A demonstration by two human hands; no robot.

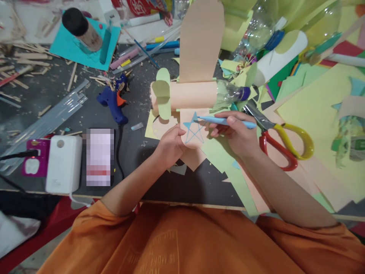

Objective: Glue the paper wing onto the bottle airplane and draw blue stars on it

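Observation:
A plastic bottle (228,95) with a dark blue cap lies on its side, wrapped in peach paper (194,93). A long peach paper wing (201,42) reaches away from it, and a green paper strip (163,95) crosses its left end. The near paper wing (188,114) carries a blue star outline, partly coloured in. My left hand (171,146) pinches this wing's left edge, thumb on top and other fingers mostly hidden. My right hand (239,133) is closed around a light blue felt-tip pen (213,120), its tip at the star's upper point.
Scissors (276,133) with red and yellow handles lie by my right hand on paper sheets (310,102). To the left are a blue glue gun (112,101), glue sticks (57,118), a phone (98,158) and a white power bank (64,163). Wood scraps (31,57) litter the far left.

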